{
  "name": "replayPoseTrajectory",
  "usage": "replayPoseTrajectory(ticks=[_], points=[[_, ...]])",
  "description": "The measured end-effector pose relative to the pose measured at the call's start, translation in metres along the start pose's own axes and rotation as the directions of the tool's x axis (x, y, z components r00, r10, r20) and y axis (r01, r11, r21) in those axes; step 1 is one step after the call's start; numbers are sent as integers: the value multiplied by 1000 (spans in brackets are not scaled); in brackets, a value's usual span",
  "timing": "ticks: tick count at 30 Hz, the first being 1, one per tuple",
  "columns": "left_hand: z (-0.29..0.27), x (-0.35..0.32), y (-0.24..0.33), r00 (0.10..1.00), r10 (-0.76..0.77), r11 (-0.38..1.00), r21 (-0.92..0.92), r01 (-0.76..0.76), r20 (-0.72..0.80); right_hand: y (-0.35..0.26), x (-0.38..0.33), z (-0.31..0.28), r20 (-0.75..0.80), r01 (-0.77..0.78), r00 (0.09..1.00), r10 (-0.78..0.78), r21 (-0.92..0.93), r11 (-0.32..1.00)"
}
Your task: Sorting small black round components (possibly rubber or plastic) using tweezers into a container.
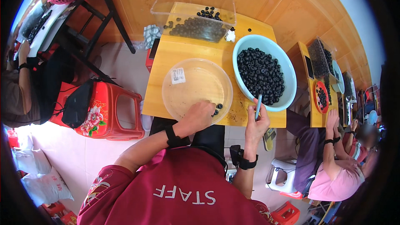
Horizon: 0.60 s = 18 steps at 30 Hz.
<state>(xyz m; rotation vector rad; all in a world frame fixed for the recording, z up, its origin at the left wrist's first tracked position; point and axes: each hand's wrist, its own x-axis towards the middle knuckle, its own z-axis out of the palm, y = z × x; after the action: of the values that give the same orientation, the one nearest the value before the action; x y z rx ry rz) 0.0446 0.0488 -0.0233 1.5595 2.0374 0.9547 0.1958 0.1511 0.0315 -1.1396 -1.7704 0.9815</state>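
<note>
The wooden tabletop (166,62) carries a clear plastic bin (192,10) of dark beads at twelve o'clock, a pale blue bowl (287,79) heaped with black beads (260,75) at two o'clock, and a clear shallow dish (196,89) in the middle. The left hand (199,116) rests on the dish's near rim, fingers curled beside a few loose beads (217,108); whether it grips one I cannot tell. The right hand (256,123) pinches a thin blue stick (258,106) upright. The beads look light, hard and prone to roll, best pinched at their sides.
</note>
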Motion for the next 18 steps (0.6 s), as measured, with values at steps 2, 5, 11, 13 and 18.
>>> replayPoseTrajectory(ticks=[2, 5, 11, 13, 18], points=[[4, -1, 1, 999, 28, 999, 40, -26, -45, 1, 0, -2, 11, -15, 1000, 16, -12, 1000], [5, 2, 4, 998, -43, 992, 113, 47, -36, 6, 0, -2, -6, 69, 998, -70, -39, 997], [-1, 2, -7, 994, -55, 984, 165, 70, -93, 5, -5, 5, 28, 39, 999, -39, -30, 999], [-4, 1, -13, 990, -55, 986, 146, 75, -132, 6, -6, 7, 33, 61, 998, -61, 0, 998], [-28, -3, -43, 976, -26, 1000, -8, 25, -214, 2, -9, 10, 110, 51, 993, -47, -33, 998]])
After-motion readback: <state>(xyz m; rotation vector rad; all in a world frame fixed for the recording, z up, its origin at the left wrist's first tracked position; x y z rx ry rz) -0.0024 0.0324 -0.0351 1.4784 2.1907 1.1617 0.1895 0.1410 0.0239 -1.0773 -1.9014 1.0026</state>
